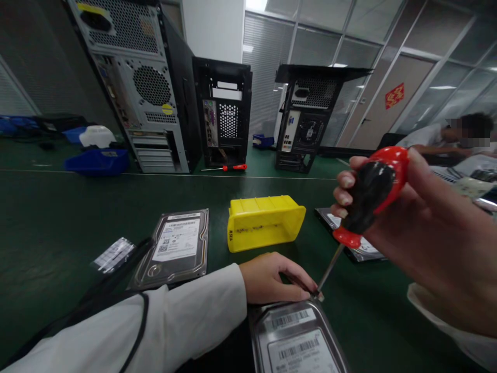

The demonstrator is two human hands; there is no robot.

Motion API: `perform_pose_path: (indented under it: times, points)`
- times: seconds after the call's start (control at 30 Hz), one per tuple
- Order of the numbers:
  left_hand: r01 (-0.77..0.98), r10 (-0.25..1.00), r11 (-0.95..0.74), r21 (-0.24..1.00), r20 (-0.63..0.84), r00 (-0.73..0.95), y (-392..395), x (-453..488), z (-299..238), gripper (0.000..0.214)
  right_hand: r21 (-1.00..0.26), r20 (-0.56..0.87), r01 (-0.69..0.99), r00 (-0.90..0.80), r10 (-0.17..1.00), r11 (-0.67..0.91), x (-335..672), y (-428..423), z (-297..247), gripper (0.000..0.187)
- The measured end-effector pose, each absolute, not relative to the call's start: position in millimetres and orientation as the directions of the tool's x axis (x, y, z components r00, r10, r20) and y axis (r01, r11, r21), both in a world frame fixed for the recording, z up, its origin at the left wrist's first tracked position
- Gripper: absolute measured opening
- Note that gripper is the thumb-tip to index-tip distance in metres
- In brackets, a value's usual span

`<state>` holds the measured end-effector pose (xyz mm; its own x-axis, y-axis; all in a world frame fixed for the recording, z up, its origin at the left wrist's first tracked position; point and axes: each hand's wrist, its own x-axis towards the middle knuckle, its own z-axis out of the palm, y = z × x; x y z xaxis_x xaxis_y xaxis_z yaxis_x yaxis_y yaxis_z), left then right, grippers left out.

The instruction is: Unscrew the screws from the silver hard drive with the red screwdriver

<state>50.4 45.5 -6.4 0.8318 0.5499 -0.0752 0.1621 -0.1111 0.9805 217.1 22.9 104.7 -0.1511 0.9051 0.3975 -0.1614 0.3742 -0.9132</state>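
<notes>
A red and black screwdriver (375, 189) is gripped in my right hand (411, 223), its shaft slanting down to the left. Its tip meets a small light metal piece (320, 297) at the far corner of a hard drive (297, 336). My left hand (275, 280) lies along that drive's far edge, thumb and fingers closed together beside the tip. Whatever those fingers pinch is too small to make out. The drive lies label up, its near end cut off by the frame. Just beyond my left hand, a yellow bin (267, 223) rests on its side, with small dark bits inside.
Another hard drive (176, 246) lies left of the bin, near a silvery packet (114, 255). A third drive (367, 248) is partly behind my right hand. Computer cases (178, 88) line the back, with a second screwdriver (233, 167) and a blue bin (97, 161). A person (438, 135) sits at right.
</notes>
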Motion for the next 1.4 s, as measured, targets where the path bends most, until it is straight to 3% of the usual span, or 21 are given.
perform_pose_path:
  times: [0.1, 0.2, 0.33, 0.47, 0.6, 0.87, 1.27, 1.4]
  points:
    - [0.171, 0.537, -0.138, 0.976, -0.072, 0.84, 46.1, 48.8, -5.6, 0.025, -0.917, 0.318, -0.302, -0.153, 0.936, 0.262, 217.3, 23.2, 102.8, 0.035]
    - [0.171, 0.537, -0.13, 0.977, -0.076, 0.841, 46.3, 48.5, -6.3, 0.025, -0.897, 0.358, -0.334, -0.165, 0.919, 0.289, 214.9, 21.8, 100.2, 0.031]
    - [0.159, 0.548, -0.139, 0.977, -0.057, 0.835, 47.5, 49.0, -8.9, 0.025, -0.874, 0.454, -0.291, -0.207, 0.866, 0.389, 212.6, 18.4, 97.0, 0.019]
    - [0.175, 0.565, -0.158, 0.972, -0.056, 0.823, 47.3, 48.7, -8.2, 0.025, -0.872, 0.481, -0.234, -0.253, 0.839, 0.43, 214.7, 16.9, 95.7, 0.026]
    - [0.215, 0.563, -0.204, 0.955, -0.065, 0.824, 45.3, 47.1, -3.7, 0.027, -0.886, 0.447, -0.267, -0.278, 0.85, 0.378, 216.6, 18.0, 95.7, 0.038]
    - [0.253, 0.55, -0.238, 0.938, -0.085, 0.831, 44.8, 46.3, -1.2, 0.024, -0.872, 0.448, -0.35, -0.29, 0.846, 0.342, 213.7, 23.3, 99.0, 0.042]
    - [0.243, 0.542, -0.25, 0.937, -0.073, 0.838, 46.6, 45.3, -0.3, 0.025, -0.889, 0.421, -0.293, -0.22, 0.88, 0.352, 210.7, 18.4, 103.4, 0.032]
    - [0.229, 0.533, -0.225, 0.947, -0.077, 0.842, 46.2, 46.1, -1.7, 0.025, -0.861, 0.503, -0.224, -0.234, 0.832, 0.457, 213.7, 22.8, 99.5, 0.028]
